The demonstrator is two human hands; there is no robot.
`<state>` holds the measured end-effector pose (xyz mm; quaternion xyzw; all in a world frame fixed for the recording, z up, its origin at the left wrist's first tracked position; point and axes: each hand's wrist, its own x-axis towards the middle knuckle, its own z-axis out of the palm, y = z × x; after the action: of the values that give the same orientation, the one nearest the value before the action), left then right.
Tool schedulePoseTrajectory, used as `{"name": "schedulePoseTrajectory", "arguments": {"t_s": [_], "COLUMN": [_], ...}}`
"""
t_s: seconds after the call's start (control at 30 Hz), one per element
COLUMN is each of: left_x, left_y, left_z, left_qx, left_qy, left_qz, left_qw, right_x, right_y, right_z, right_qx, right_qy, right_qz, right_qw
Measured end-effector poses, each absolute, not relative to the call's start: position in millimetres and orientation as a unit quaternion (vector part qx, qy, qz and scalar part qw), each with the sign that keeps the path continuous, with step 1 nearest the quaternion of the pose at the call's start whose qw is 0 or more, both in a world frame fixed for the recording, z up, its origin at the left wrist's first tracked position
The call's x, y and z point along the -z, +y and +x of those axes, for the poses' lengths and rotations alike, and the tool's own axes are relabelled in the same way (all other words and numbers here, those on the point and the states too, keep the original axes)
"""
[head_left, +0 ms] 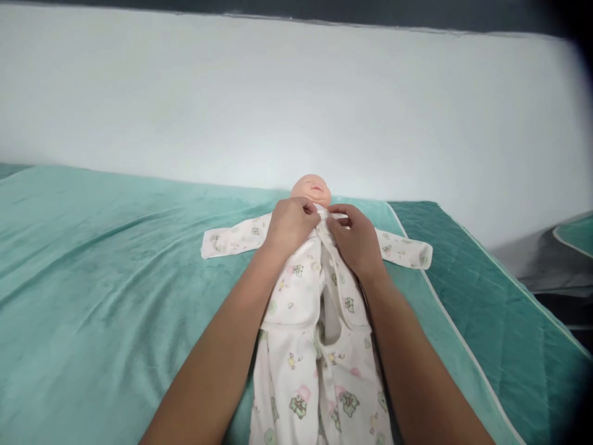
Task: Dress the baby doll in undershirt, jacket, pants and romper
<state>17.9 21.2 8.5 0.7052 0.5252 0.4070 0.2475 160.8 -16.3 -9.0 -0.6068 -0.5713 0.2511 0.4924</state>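
Observation:
A baby doll (311,188) lies on its back, its head toward the wall. It wears white baby clothes (296,296) printed with small bears, the sleeves stretched out to both sides. At the doll's collar my left hand (293,224) pinches the left front edge of the top. My right hand (354,238) pinches the right front edge, close beside it. Below my hands the front gapes open down the middle, over a paler layer. White trousers (290,383) of the same print cover the lower part. Any fastener between my fingertips is too small to make out.
A light green blanket (115,278) with folds lies under the doll. Along the right runs a darker green quilted cover (500,296) with a pale edge. The white wall (231,99) rises behind the bed. Another green-topped surface (577,233) shows at far right.

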Motion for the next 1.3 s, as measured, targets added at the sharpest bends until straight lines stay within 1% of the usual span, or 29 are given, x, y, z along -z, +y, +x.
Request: {"name": "schedulePoseTrajectory", "arguments": {"t_s": [0.1,0.2,0.33,0.4,0.57,0.7,0.83,1.03,1.3], "left_x": [-6.6,-3.7,0.7,2.2,1.4,1.3,3.1,2.7,-0.1], "left_y": [22.5,25.3,28.9,29.5,27.9,28.8,31.0,31.2,29.5], "left_z": [13.9,9.2,7.5,9.1,13.5,12.7,12.1,12.2,12.4], "left_qx": [-0.436,-0.455,-0.458,-0.46,-0.457,-0.444,-0.445,-0.441,-0.435], "left_qy": [0.504,0.488,0.476,0.478,0.508,0.503,0.497,0.497,0.505], "left_qz": [0.679,0.637,0.616,0.615,0.639,0.643,0.651,0.654,0.653], "left_qw": [0.31,0.386,0.43,0.428,0.353,0.369,0.362,0.363,0.36], "right_x": [5.2,4.5,9.7,13.3,17.5,16.3,15.7,16.9,16.8], "right_y": [-7.0,1.1,5.7,6.7,8.4,7.2,3.9,-0.7,-0.9], "right_z": [163.4,164.7,165.2,165.2,164.7,164.5,164.3,163.4,163.1], "right_qx": [-0.25,-0.262,-0.267,-0.259,-0.237,-0.233,-0.218,-0.177,-0.2], "right_qy": [-0.597,-0.605,-0.61,-0.617,-0.637,-0.646,-0.656,-0.657,-0.649], "right_qz": [-0.599,-0.586,-0.566,-0.553,-0.535,-0.534,-0.535,-0.523,-0.509], "right_qw": [0.471,0.47,0.487,0.497,0.502,0.493,0.486,0.513,0.529]}}
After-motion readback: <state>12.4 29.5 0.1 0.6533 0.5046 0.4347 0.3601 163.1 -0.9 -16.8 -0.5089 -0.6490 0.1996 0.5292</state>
